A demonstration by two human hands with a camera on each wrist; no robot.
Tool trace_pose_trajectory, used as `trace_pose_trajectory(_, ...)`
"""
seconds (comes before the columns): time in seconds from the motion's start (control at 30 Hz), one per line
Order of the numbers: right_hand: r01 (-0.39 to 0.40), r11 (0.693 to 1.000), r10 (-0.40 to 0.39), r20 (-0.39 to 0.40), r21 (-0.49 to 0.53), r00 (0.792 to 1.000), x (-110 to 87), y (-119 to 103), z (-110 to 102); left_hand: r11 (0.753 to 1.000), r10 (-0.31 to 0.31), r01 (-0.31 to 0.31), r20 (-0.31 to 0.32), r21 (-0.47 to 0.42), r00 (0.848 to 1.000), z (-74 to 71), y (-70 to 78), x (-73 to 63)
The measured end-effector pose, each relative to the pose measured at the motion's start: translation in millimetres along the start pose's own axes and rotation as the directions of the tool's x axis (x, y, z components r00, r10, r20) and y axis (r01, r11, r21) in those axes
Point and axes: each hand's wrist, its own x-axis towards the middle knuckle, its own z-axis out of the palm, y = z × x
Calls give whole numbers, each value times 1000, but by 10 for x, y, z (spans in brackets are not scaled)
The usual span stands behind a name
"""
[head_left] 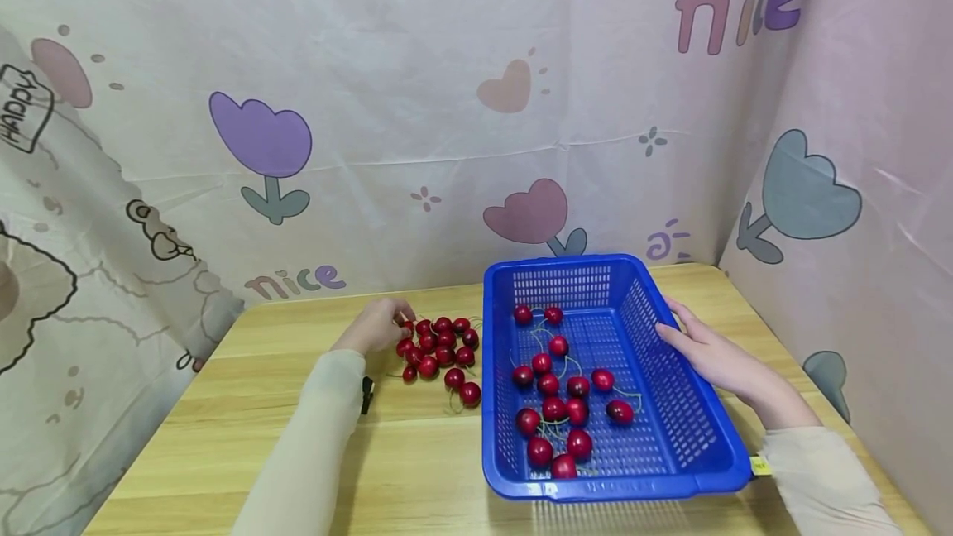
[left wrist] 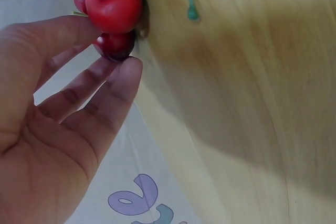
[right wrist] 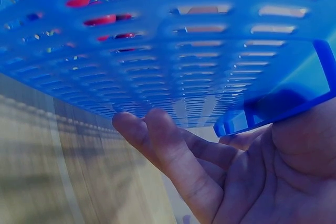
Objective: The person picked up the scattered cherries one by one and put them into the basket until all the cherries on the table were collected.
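Dark red cherries with stems lie in a loose cluster on the wooden table. My left hand is at the cluster's left edge. In the left wrist view, its thumb and fingertips pinch a dark cherry, just beside a brighter red cherry. A blue plastic basket with slotted walls stands to the right, several cherries inside it. My right hand grips the basket's right rim, thumb over the top. In the right wrist view, its other fingers curl beneath the rim against the outer wall.
A patterned cloth hangs behind the table and along both sides. Two cherries lie a little apart from the cluster, close to the basket's left wall. A yellow tag sticks out by the basket's near right corner.
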Motion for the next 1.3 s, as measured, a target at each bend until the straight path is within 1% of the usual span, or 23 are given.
trace_pose_trajectory(0.13, -5, 1000, 5, 0, 4, 1000, 1, 10, -1, 1000, -19, 19, -11, -4, 1000, 9, -6, 10)
trace_pose_trajectory(0.37, -7, 1000, 6, 4, 26, 1000, -5, -6, 11, 1000, -16, 16, -33, 10, 999, 33, -12, 13)
trace_pose_trajectory(0.47, -4, 1000, 4, 3, 15, 1000, -4, -5, 15, 1000, -16, 16, -35, 3, 999, 40, -28, 23)
trace_pose_trajectory(0.7, 1, 1000, -1, 1, 13, 1000, -2, -8, 23, 999, 0, -2, -40, -42, 999, 35, -94, 12)
trace_pose_trajectory(0.87, 3, 1000, -3, 0, 16, 1000, -6, -4, 19, 995, -9, 6, -33, -101, 999, -16, -141, -11)
trace_pose_trajectory(0.93, 1, 1000, -1, -3, 12, 1000, -8, 1, 15, 994, -9, 4, -40, -113, 999, -39, -155, -19)
trace_pose_trajectory(1.13, 8, 1000, -8, -2, -5, 1000, -9, 5, 11, 993, 25, -35, -89, -111, 996, -92, -153, -55)
trace_pose_trajectory(1.3, 0, 1000, 0, -4, -2, 1000, -8, 9, 5, 985, 65, -83, -118, -154, 991, -154, -45, -86)
